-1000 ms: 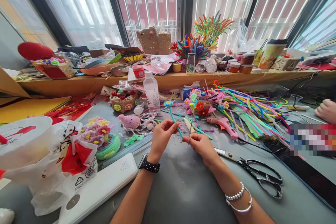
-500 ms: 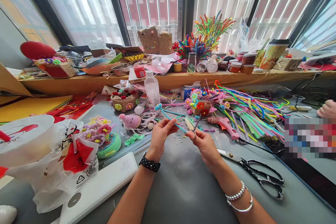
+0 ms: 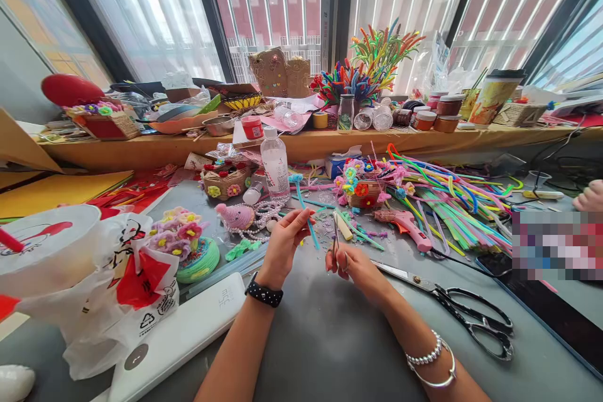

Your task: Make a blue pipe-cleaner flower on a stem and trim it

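Note:
My left hand [image 3: 281,245] pinches a light-blue pipe cleaner [image 3: 301,199] that stands tilted, with a curled blue tip at its top and a loose end below my fingers. Small scissors [image 3: 336,231] are in my right hand [image 3: 360,269], blades pointing up and my fingers around the handles. The blades are apart from the pipe cleaner. Beyond the right hand lie a cream glue stick [image 3: 343,226] and a pink hot glue gun [image 3: 406,229]. Large black-handled scissors [image 3: 443,294] lie beside my right forearm.
A bundle of coloured pipe cleaners [image 3: 455,220] spreads at the right, near a dark tablet [image 3: 541,308]. A flower-trimmed basket [image 3: 365,195] and a bottle [image 3: 274,166] stand ahead. A white power bank [image 3: 188,333] lies left. Another person's hand [image 3: 588,196] shows at the right edge.
My right hand and the small scissors have moved slightly down and left, away from the pipe cleaner. The pipe cleaner has turned more upright, its lower end now hanging free.

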Available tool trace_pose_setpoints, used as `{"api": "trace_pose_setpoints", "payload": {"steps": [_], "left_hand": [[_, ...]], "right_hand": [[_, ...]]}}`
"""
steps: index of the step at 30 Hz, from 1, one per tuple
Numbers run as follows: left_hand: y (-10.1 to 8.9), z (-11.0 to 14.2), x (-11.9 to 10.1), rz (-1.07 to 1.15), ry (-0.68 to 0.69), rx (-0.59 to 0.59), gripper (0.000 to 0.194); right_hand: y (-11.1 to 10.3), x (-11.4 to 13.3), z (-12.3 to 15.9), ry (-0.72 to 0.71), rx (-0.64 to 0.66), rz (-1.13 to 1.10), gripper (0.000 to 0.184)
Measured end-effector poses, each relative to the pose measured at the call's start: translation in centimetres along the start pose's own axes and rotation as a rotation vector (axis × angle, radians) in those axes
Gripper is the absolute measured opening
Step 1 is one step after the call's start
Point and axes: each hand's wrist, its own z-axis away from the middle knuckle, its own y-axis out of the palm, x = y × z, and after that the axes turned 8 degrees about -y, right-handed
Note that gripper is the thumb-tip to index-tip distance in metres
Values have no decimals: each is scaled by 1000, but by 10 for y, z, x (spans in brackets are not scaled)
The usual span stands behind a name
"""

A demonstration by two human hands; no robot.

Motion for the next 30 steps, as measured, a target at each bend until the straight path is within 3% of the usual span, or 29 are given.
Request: {"api": "trace_pose_setpoints", "payload": {"steps": [5, 11, 17, 24, 30], "left_hand": [[-1, -1, 1, 24, 10, 19, 11], [0, -1, 1, 63, -7, 22, 10], [1, -1, 2, 69, 0, 29, 11], [0, -2, 2, 86, 14, 23, 9], [-2, -3, 2, 116, 34, -76, 12]], "right_hand": [[4, 7, 3, -100, 243, 183, 61], [4, 11, 3, -126, 320, 238, 64], [6, 9, 4, -95, 293, 259, 61], [8, 7, 3, -27, 130, 249, 42], [8, 8, 2, -14, 46, 283, 39]]}}
